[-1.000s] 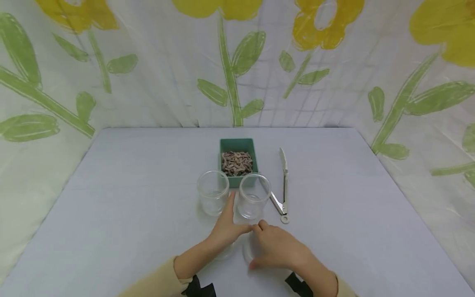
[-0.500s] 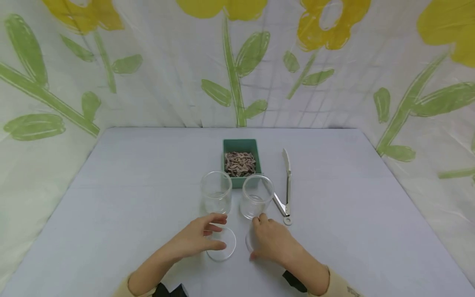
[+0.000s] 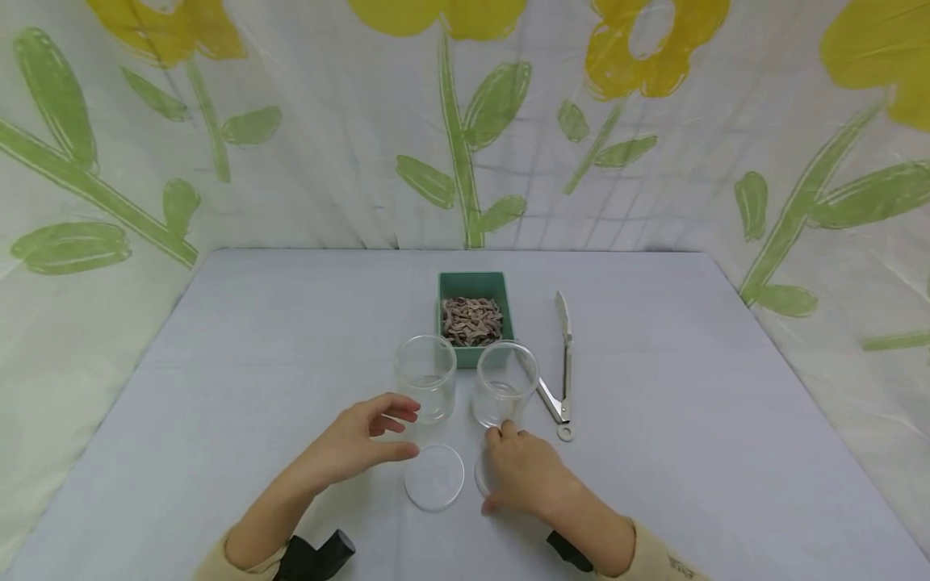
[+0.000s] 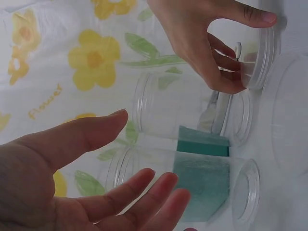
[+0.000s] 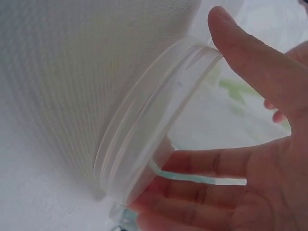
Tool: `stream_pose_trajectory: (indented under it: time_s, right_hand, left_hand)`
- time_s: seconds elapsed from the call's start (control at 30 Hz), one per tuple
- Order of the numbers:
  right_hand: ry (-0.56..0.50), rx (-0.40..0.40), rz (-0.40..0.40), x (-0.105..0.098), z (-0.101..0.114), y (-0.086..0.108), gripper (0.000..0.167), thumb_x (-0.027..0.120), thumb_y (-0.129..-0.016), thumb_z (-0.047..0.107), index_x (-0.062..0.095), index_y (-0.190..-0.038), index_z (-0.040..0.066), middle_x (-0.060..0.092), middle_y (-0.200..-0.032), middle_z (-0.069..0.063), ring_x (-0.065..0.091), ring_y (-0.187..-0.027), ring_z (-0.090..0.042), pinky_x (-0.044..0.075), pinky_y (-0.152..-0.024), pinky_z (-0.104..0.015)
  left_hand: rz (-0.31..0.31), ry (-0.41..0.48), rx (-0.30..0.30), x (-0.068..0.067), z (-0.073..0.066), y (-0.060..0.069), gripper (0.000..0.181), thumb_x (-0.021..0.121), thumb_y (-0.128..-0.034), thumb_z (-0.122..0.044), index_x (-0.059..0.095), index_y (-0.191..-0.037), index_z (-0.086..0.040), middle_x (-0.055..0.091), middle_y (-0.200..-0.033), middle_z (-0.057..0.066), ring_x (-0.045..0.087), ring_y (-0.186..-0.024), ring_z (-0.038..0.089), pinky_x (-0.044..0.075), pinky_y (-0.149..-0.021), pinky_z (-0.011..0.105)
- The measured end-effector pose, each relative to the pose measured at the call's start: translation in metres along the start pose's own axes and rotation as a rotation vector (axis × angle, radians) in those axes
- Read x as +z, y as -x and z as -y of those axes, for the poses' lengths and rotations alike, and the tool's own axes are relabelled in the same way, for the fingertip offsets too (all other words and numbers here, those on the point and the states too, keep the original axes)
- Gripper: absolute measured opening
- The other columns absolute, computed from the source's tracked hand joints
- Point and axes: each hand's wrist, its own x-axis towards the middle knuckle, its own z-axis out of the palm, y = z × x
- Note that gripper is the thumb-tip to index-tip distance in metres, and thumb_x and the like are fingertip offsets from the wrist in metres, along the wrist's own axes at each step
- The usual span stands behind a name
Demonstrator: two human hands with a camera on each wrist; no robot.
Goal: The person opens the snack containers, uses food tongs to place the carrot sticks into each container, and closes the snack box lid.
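Observation:
My right hand (image 3: 526, 476) grips the rim of a round clear plastic lid (image 5: 149, 120) low at the table, thumb on one side and fingers on the other. My left hand (image 3: 356, 440) holds nothing; its fingers are loosely bent and apart, with the thumb spread. To its right, a second clear lid (image 3: 434, 478) lies flat on the table. Two clear jars stand upright beyond the hands: a left jar (image 3: 425, 395) just past my left fingertips and a right jar (image 3: 501, 403) beyond my right hand. Both jars are uncovered, and no contents show.
Behind the jars stands a green rectangular tray (image 3: 472, 282) heaped with brownish dried strips (image 3: 471, 321). Metal tongs (image 3: 567, 363) lie to the right of it, partly seen through the right jar. A flower-printed curtain (image 3: 327, 161) hangs behind the white table (image 3: 654, 387).
My left hand has drawn back to the left, away from the right hand and the jars, uncovering the left lid. My right hand stays at the right lid, almost unmoved.

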Motion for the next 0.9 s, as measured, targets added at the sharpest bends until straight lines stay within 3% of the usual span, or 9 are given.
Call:
stream_pose_trajectory:
  time_s: [0.33, 0.5, 0.63, 0.73, 0.8, 0.9]
  right_hand:
    - [0.069, -0.022, -0.023, 0.005, 0.005, -0.003, 0.083, 0.088, -0.054, 0.054, 0.055, -0.107, -0.001, 0.053, -0.090, -0.010, 0.060, -0.075, -0.025, 0.053, -0.061, -0.035]
    - [0.053, -0.013, -0.018, 0.003, 0.005, -0.003, 0.084, 0.087, -0.054, 0.055, 0.055, -0.108, 0.000, 0.055, -0.091, -0.010, 0.059, -0.078, -0.026, 0.053, -0.061, -0.035]
    - [-0.083, 0.004, 0.051, -0.011, -0.004, 0.004, 0.084, 0.084, -0.061, 0.055, 0.056, -0.116, -0.001, 0.060, -0.100, -0.011, 0.062, -0.086, -0.029, 0.053, -0.070, -0.041]
    - [-0.270, -0.011, 0.083, -0.030, -0.028, 0.015, 0.074, 0.080, -0.071, 0.052, 0.059, -0.122, 0.002, 0.064, -0.108, -0.009, 0.062, -0.095, -0.027, 0.052, -0.079, -0.044]
    - [-0.403, -0.023, 0.047, -0.044, -0.050, 0.021, 0.064, 0.075, -0.080, 0.046, 0.060, -0.125, 0.002, 0.066, -0.111, -0.007, 0.062, -0.099, -0.026, 0.051, -0.082, -0.044]
    - [-0.600, 0.006, -0.102, -0.058, -0.086, 0.022, 0.045, 0.068, -0.091, 0.032, 0.062, -0.123, 0.000, 0.068, -0.108, -0.008, 0.063, -0.099, -0.025, 0.052, -0.083, -0.043]
  left_hand:
    - [0.008, -0.001, 0.018, 0.002, -0.001, 0.001, 0.050, 0.074, -0.0857, -0.017, 0.055, -0.125, 0.006, 0.062, -0.117, 0.020, 0.059, -0.106, 0.038, 0.042, -0.096, 0.057]
    - [-0.035, -0.040, 0.040, 0.001, -0.002, 0.002, 0.046, 0.074, -0.0858, -0.016, 0.057, -0.123, 0.005, 0.063, -0.115, 0.018, 0.060, -0.104, 0.037, 0.044, -0.096, 0.055]
    - [-0.135, -0.083, 0.024, -0.003, -0.004, 0.006, 0.038, 0.074, -0.0854, -0.016, 0.060, -0.117, 0.001, 0.065, -0.112, 0.015, 0.062, -0.103, 0.035, 0.045, -0.095, 0.053]
    - [-0.251, -0.121, -0.006, -0.007, -0.006, 0.008, 0.033, 0.075, -0.0846, -0.014, 0.060, -0.110, -0.001, 0.065, -0.109, 0.012, 0.062, -0.103, 0.031, 0.046, -0.094, 0.051]
    - [-0.331, -0.134, -0.020, -0.010, -0.006, 0.009, 0.035, 0.076, -0.0834, -0.012, 0.057, -0.110, -0.001, 0.064, -0.109, 0.011, 0.061, -0.104, 0.030, 0.046, -0.094, 0.050]
    - [-0.416, -0.129, -0.048, -0.014, -0.005, 0.008, 0.046, 0.078, -0.0822, -0.011, 0.051, -0.118, -0.001, 0.061, -0.113, 0.014, 0.057, -0.109, 0.031, 0.044, -0.096, 0.049]
